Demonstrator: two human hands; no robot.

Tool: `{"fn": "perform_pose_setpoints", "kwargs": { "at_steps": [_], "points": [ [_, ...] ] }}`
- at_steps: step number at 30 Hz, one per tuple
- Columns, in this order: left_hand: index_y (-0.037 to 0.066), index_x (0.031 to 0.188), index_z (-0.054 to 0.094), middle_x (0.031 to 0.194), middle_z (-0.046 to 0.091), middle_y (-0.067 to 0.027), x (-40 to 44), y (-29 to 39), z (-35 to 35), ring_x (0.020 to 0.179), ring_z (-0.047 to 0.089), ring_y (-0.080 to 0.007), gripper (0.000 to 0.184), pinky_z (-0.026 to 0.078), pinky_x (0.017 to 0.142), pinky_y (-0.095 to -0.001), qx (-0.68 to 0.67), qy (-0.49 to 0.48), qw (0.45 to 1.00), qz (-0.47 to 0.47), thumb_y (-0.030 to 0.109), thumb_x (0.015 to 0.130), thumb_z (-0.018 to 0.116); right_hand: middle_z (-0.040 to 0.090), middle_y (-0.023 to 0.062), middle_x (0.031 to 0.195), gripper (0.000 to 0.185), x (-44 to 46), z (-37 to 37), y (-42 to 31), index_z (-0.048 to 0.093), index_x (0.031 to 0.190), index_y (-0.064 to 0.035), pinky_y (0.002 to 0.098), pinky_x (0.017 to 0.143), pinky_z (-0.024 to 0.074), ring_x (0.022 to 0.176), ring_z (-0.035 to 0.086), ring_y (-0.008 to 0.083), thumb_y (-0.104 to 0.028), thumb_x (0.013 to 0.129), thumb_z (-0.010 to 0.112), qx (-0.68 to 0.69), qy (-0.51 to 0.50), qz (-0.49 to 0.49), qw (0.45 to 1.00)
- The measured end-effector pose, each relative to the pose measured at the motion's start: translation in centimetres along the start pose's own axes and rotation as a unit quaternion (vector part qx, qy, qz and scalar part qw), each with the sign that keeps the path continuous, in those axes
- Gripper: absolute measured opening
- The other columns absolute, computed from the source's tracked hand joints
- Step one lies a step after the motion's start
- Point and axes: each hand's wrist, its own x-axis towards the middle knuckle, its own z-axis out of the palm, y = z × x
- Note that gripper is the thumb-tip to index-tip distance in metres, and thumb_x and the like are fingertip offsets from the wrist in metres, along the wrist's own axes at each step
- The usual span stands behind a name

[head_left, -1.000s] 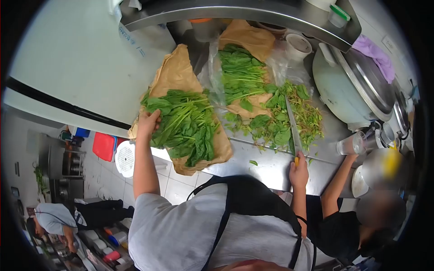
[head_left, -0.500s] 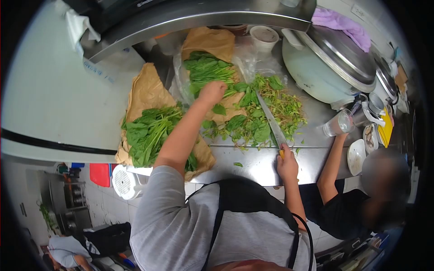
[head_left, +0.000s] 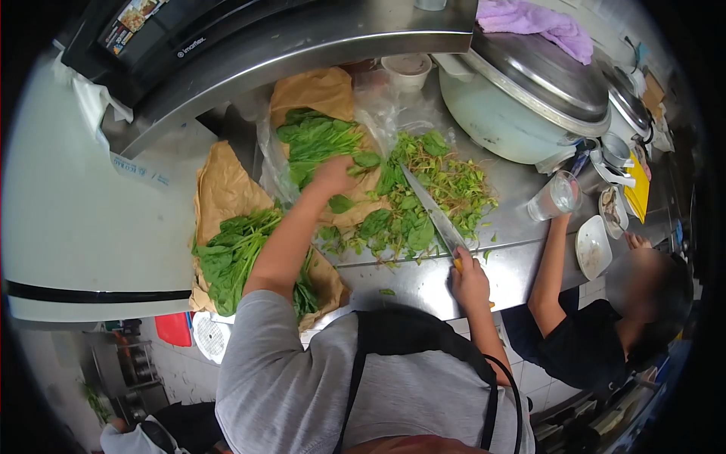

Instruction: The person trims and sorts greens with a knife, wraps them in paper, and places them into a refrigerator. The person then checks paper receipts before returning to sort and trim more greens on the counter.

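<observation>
My right hand [head_left: 470, 281] is wrapped round the yellow handle of a large knife [head_left: 435, 210]. Its blade points away from me and rests along a pile of loose leaves and cut stems [head_left: 446, 189] on the steel counter. My left hand [head_left: 333, 175] is closed, fingers curled down at the near edge of a bunch of leafy greens [head_left: 318, 140] on brown paper [head_left: 314, 92]; whatever it pinches is hidden. A single leaf [head_left: 367, 159] lies beside its fingertips. Left of my forearm, a second leafy bunch [head_left: 238, 253] lies on another brown paper sheet [head_left: 227, 181].
A big lidded pot [head_left: 514, 113] with a purple cloth [head_left: 537, 26] stands at the back right. At right, another person's hand is at a glass of water [head_left: 556, 197], near white dishes [head_left: 594, 248]. A lidded tub [head_left: 407, 69] sits under the steel shelf [head_left: 302, 68].
The view has shifted, so the counter sits further left and lower. My left hand has dropped slightly toward the paper's edge. The knife stays in my right hand along the leaf pile.
</observation>
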Motion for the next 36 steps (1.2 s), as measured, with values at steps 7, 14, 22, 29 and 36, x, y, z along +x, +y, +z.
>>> {"fn": "perform_pose_setpoints", "kwargs": {
  "at_steps": [7, 14, 22, 29, 36],
  "points": [
    [0.003, 0.095, 0.051, 0.086, 0.059, -0.0108, -2.3, -5.4, -7.3, 0.081, 0.055, -0.0217, 0.029, 0.042, 0.072, -0.0319, -0.254, 0.092, 0.963, -0.013, 0.028, 0.081, 0.058, 0.055, 0.0175, 0.092, 0.05, -0.1, 0.1, 0.1, 0.041, 0.119, -0.0166, 0.0423, 0.068, 0.0471, 0.079, 0.057, 0.0354, -0.013, 0.073, 0.06, -0.009, -0.005, 0.006, 1.0],
    [0.003, 0.094, 0.049, 0.087, 0.061, -0.0092, -4.1, -4.0, -11.9, 0.081, 0.054, -0.0155, 0.019, 0.043, 0.076, -0.0299, -0.57, 0.276, 0.774, 0.01, 0.021, 0.091, 0.043, 0.056, 0.0177, 0.091, 0.05, -0.3, 0.4, 0.4, 0.041, 0.119, -0.017, 0.0428, 0.068, 0.047, 0.079, 0.057, 0.0359, -0.014, 0.072, 0.06, 0.003, 0.012, -0.012, 1.0],
    [0.004, 0.085, 0.057, 0.071, 0.058, -0.0052, -4.3, -0.8, -13.0, 0.065, 0.054, -0.0138, 0.018, 0.046, 0.061, -0.0286, -0.375, 0.353, 0.856, -0.053, 0.02, 0.079, 0.062, 0.056, 0.0175, 0.092, 0.05, -0.3, 0.2, 0.3, 0.04, 0.118, -0.0181, 0.0431, 0.068, 0.0471, 0.079, 0.057, 0.0356, -0.013, 0.073, 0.06, -0.001, 0.008, -0.011, 1.0],
    [0.01, 0.091, 0.063, 0.091, 0.061, -0.0129, 2.5, 1.2, -1.1, 0.084, 0.058, -0.0306, 0.019, 0.047, 0.073, -0.0401, 0.109, 0.03, 0.993, 0.018, 0.019, 0.074, 0.06, 0.055, 0.0171, 0.09, 0.05, -0.3, 0.0, 0.1, 0.041, 0.118, -0.0174, 0.0425, 0.068, 0.0475, 0.079, 0.057, 0.0346, -0.013, 0.072, 0.06, 0.0, 0.008, -0.012, 1.0],
    [0.009, 0.096, 0.061, 0.093, 0.062, -0.0132, 3.2, 2.4, 1.4, 0.087, 0.059, -0.03, 0.025, 0.047, 0.075, -0.0397, 0.162, -0.001, 0.986, 0.039, 0.017, 0.072, 0.058, 0.055, 0.0157, 0.086, 0.049, -0.3, 0.2, 0.2, 0.043, 0.117, -0.0153, 0.0413, 0.064, 0.0484, 0.074, 0.058, 0.0331, -0.012, 0.071, 0.06, -0.024, 0.029, -0.022, 0.999]
  ]
}}
